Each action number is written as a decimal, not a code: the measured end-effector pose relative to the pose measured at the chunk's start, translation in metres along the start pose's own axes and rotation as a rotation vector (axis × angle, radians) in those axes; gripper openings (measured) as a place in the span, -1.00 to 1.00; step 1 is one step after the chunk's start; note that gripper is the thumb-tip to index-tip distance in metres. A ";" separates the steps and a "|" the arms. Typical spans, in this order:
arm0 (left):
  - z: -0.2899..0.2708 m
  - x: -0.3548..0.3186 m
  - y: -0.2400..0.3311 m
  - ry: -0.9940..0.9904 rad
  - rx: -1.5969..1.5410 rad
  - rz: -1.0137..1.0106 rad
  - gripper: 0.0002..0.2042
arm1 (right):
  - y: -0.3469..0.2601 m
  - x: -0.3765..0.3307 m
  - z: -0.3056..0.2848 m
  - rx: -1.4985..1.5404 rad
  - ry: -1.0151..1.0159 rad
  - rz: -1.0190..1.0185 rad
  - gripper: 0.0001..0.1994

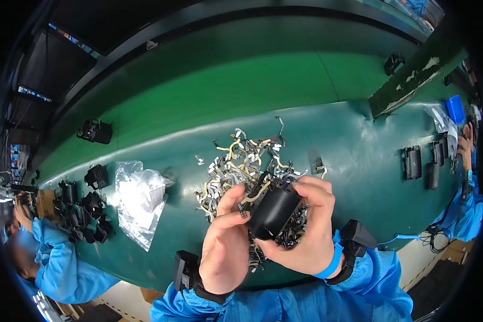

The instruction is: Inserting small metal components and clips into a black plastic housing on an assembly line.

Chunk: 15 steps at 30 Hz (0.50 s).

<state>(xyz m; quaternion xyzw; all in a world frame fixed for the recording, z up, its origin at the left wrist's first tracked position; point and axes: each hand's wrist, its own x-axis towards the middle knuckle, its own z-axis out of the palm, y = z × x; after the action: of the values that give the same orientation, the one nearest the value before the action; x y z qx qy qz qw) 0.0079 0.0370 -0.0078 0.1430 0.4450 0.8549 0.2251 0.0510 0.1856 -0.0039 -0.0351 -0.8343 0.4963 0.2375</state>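
Observation:
Both my hands hold one black cylindrical plastic part [273,212] just above the near edge of the green table. My right hand [308,231] wraps it from the right and below. My left hand [226,244] pinches a yellowish flat flex cable [250,197] against the part's left side. Behind the hands lies a loose pile of small flex cables [241,163], yellow, grey and black. Black devices are strapped to both wrists, and my sleeves are blue.
A crumpled clear plastic bag [139,196] lies left of the pile. Several black parts [86,212] sit at the far left by a person in blue. More black parts [421,161] stand at the right near another person's hand. A green conveyor belt [241,80] runs behind.

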 end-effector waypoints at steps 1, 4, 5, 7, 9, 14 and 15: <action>0.001 -0.001 0.000 0.000 0.007 0.000 -0.61 | 0.000 0.000 0.000 0.001 0.005 0.005 -0.14; 0.000 -0.002 -0.002 -0.022 0.019 0.009 -0.59 | -0.001 0.000 0.000 0.031 0.013 -0.001 -0.14; 0.000 -0.002 -0.002 -0.041 0.023 0.023 -0.58 | -0.001 0.000 0.000 0.031 0.018 -0.007 -0.13; -0.001 -0.002 -0.003 -0.041 0.046 0.021 -0.57 | -0.001 -0.001 0.000 0.030 0.026 -0.013 -0.12; 0.000 -0.004 -0.004 -0.040 0.066 0.021 -0.56 | -0.001 -0.002 -0.002 0.050 0.035 0.037 -0.10; 0.001 -0.004 -0.002 -0.044 0.151 0.037 -0.54 | 0.003 -0.003 0.003 0.116 0.057 0.056 -0.09; 0.001 -0.004 -0.002 -0.044 0.152 0.037 -0.54 | 0.003 -0.003 0.004 0.140 0.063 0.051 -0.10</action>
<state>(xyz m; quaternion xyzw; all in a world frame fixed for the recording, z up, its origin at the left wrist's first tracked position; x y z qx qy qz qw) 0.0121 0.0370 -0.0095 0.1867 0.5007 0.8194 0.2075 0.0516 0.1834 -0.0092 -0.0553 -0.7886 0.5578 0.2530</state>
